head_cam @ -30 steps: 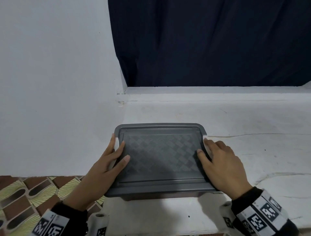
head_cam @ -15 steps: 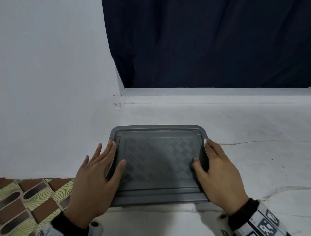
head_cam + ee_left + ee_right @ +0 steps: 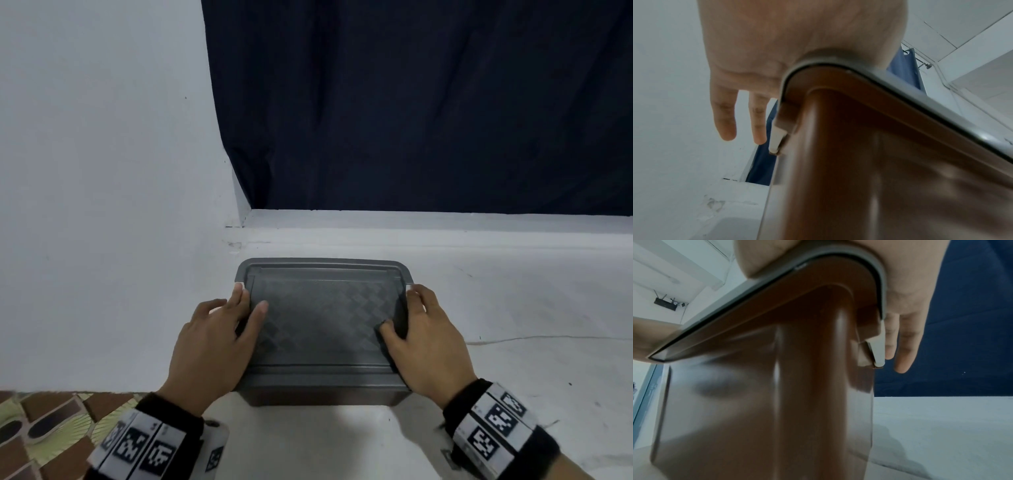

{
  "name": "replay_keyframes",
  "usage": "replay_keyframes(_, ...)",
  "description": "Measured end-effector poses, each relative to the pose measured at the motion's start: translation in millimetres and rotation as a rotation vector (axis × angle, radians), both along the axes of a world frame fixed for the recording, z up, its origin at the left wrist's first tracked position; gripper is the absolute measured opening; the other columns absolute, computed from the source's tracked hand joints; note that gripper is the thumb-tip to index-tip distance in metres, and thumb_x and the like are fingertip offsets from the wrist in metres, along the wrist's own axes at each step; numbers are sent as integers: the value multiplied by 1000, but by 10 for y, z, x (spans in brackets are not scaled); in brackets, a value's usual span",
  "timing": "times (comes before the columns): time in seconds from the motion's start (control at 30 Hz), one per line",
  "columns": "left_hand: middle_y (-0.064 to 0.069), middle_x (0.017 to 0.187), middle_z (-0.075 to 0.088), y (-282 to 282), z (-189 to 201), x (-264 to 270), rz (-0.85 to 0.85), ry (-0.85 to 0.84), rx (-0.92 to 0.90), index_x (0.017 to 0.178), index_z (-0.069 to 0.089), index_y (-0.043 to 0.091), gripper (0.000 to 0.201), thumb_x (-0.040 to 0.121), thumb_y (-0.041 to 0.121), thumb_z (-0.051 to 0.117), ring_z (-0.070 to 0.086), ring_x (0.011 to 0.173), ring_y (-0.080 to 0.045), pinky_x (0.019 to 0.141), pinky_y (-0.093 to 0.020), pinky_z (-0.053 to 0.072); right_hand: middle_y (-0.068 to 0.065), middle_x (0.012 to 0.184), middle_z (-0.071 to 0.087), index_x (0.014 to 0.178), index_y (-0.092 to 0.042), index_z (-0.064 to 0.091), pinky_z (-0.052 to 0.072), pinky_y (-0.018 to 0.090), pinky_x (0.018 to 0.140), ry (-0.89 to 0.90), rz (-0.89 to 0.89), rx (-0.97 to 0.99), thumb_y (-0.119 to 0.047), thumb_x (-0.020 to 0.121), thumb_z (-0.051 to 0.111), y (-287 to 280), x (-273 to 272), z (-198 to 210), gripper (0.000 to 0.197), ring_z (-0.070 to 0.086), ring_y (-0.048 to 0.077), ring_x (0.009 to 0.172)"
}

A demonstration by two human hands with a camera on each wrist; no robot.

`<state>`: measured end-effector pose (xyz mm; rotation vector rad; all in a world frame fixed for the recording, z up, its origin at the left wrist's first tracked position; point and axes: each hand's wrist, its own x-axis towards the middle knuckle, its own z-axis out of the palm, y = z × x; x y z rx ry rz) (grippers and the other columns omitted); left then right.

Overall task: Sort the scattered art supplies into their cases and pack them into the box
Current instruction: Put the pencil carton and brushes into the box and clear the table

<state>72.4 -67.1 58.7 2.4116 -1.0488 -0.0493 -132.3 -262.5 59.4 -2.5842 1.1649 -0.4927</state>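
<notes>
A box with a grey textured lid [image 3: 322, 315] and brown translucent walls [image 3: 879, 162] stands on the white ledge, lid on. My left hand [image 3: 248, 299] lies on the lid's left edge, thumb on top and straight fingers [image 3: 725, 123] hanging down beside the white latch [image 3: 777, 139]. My right hand [image 3: 399, 310] mirrors it on the right edge, its thumb on the lid and its fingers [image 3: 904, 353] reaching down past the other white latch [image 3: 877, 350]. No art supplies or cases are visible; what is inside the box is hidden.
The white ledge [image 3: 513, 308] runs to the right and toward me. A white wall [image 3: 102, 205] rises close on the left. A dark blue curtain [image 3: 411, 102] hangs behind. Patterned floor tiles [image 3: 41, 428] show below the ledge at the lower left.
Both hands have slid outward from the top of the lid to its side edges, fingers now over the latches. The box stays in place.
</notes>
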Motion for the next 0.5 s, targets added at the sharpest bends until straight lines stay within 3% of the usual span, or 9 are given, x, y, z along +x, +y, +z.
replay_keyframes(0.07, 3, 154, 44, -116, -49, 7, -4, -26, 29, 152, 34, 24, 81, 93, 73, 9, 42, 136, -23, 105, -46, 46, 1, 147, 34, 142, -9, 38, 44, 30, 96, -8, 7, 11, -42, 92, 52, -132, 91, 6, 62, 50, 23, 122)
replay_keyframes(0.13, 7, 160, 32, -231, -82, 51, 12, -15, 18, 154, 28, 25, 80, 93, 73, 8, 33, 142, -23, 111, -47, 39, 0, 146, 35, 142, -9, 38, 44, 31, 96, -19, 11, 18, -42, 92, 51, -264, 191, 4, 61, 51, 23, 121)
replay_keyframes(0.37, 13, 157, 36, -687, -102, 495, 35, 29, -95, 153, 33, 30, 73, 95, 71, 15, 36, 142, -21, 110, -49, 40, 0, 145, 34, 140, -9, 40, 48, 34, 94, -12, -2, 16, -45, 91, 49, -707, 592, 11, 62, 53, 24, 117)
replay_keyframes(0.5, 17, 158, 32, -979, -102, 759, 43, 31, -92, 152, 35, 32, 62, 98, 60, 25, 34, 144, -19, 111, -47, 39, 1, 145, 36, 139, -8, 42, 47, 34, 94, -9, -22, 17, -45, 90, 50, -969, 841, 14, 62, 53, 26, 117)
